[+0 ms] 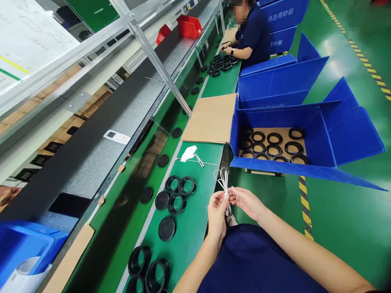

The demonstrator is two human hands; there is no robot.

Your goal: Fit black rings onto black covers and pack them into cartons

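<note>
A looped bundle of thin white cord (224, 178) is held up in front of my body, just off the table's right edge. My left hand (217, 209) pinches the bundle around its middle. The fingertips of my right hand (246, 202) meet it from the other side, closed on the cord at the same spot. Loops stick out above and below the fingers. To the left on the green table (195, 215) stand several black rings (186, 186) and a black round cap (166, 228). A white paper piece (188, 153) and a small metal tool (199, 160) lie farther up.
A blue box (281, 116) at the right holds black rings on cardboard. A cardboard sheet (210, 118) lies across the table. Black caps (163, 160) line the conveyor belt (122, 215). A metal post (159, 61) slants down. A co-worker (255, 36) handles parts farther along.
</note>
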